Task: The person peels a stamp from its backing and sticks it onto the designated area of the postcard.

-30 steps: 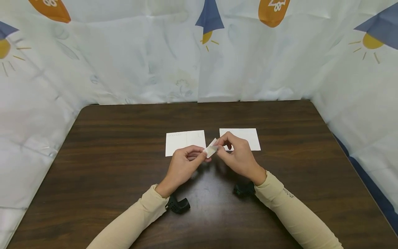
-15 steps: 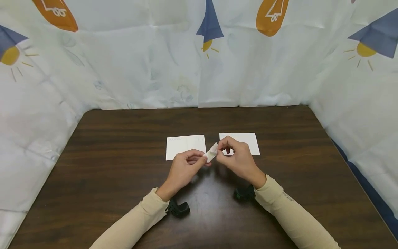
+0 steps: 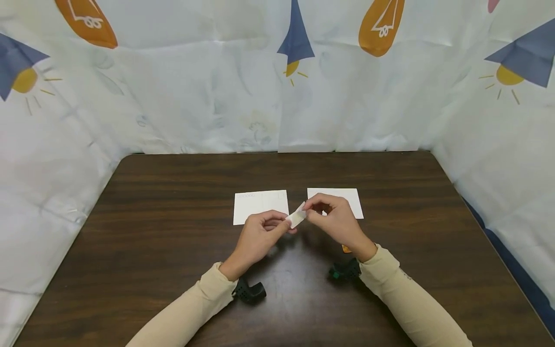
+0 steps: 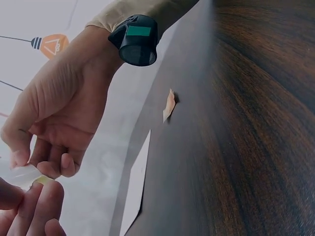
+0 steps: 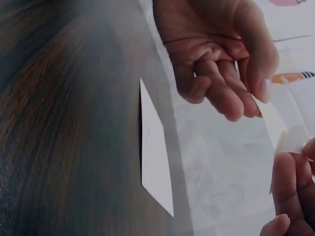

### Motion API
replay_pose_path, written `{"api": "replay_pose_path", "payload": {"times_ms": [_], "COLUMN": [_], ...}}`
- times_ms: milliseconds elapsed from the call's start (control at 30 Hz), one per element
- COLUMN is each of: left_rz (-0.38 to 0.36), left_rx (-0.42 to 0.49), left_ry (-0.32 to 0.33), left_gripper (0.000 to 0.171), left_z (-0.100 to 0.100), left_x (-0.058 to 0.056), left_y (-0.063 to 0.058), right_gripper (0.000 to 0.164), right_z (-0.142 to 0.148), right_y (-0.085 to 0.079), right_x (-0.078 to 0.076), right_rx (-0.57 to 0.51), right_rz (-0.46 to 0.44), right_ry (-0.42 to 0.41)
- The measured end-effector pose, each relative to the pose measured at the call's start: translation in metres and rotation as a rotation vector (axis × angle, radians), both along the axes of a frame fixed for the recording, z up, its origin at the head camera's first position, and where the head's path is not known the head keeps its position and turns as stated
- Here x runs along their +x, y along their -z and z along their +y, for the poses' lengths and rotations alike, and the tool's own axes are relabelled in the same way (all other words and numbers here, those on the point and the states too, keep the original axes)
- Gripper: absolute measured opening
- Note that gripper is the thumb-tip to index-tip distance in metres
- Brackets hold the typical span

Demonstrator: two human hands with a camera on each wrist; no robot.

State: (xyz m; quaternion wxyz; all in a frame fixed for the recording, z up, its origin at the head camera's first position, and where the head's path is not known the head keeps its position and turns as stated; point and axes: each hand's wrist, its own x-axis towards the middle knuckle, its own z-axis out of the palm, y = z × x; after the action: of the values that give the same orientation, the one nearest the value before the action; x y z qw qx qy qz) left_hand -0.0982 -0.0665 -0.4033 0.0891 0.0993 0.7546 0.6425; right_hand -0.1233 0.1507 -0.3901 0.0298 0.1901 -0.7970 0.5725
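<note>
Between both hands, over the table, is a small whitish strip (image 3: 297, 218) with a yellowish patch and a translucent film, like a paper-backed sticker or plaster. My left hand (image 3: 262, 236) pinches its lower end between thumb and fingers. My right hand (image 3: 337, 220) pinches the upper end with thumb and forefinger. In the right wrist view, the strip (image 5: 271, 120) runs from the left thumb down to the right fingertips. Behind the hands lie two white cards, the left card (image 3: 256, 205) with faint printed lines and the right card (image 3: 347, 197) partly covered by my right hand.
A small orange scrap (image 3: 346, 248) shows beside the right wrist; the left wrist view shows this scrap (image 4: 169, 105) as a creased tan piece on the dark wooden table (image 3: 173, 202). Each wrist wears a black camera. A white printed curtain (image 3: 195, 106) surrounds the table.
The head view has tilted up slightly. Both hands keep their pinch on the strip, with the right shifting a little to the right. The orange scrap now shows under the right wrist.
</note>
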Motion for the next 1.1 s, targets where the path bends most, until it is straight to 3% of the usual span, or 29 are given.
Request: {"api": "replay_pose_path", "payload": {"times_ms": [200,500,733,900,1100], "left_rz": [0.002,-0.001,-0.019,-0.026,-0.025], "left_rx": [0.002,0.011,-0.009,-0.037,-0.053], "left_ry": [0.003,0.003,-0.01,-0.025,-0.019], "left_gripper": [0.015,0.018,0.018,0.017,0.018], "left_z": [0.001,0.0,-0.005,-0.012,-0.019], "left_x": [0.0,-0.001,0.0,0.0,-0.001], "left_y": [-0.002,-0.006,-0.009,-0.009,-0.008], "right_gripper": [0.009,0.01,0.017,0.022,0.018], "right_z": [0.005,0.016,0.028,0.035,0.037], "right_y": [-0.004,-0.013,-0.016,-0.014,-0.01], "right_x": [-0.001,-0.002,-0.003,-0.003,0.003], "right_rx": [0.008,-0.028,-0.099,-0.164,-0.084], "right_rz": [-0.061,-0.191,-0.203,-0.21,-0.232], "right_ry": [-0.009,0.066,0.162,0.179,0.14]}}
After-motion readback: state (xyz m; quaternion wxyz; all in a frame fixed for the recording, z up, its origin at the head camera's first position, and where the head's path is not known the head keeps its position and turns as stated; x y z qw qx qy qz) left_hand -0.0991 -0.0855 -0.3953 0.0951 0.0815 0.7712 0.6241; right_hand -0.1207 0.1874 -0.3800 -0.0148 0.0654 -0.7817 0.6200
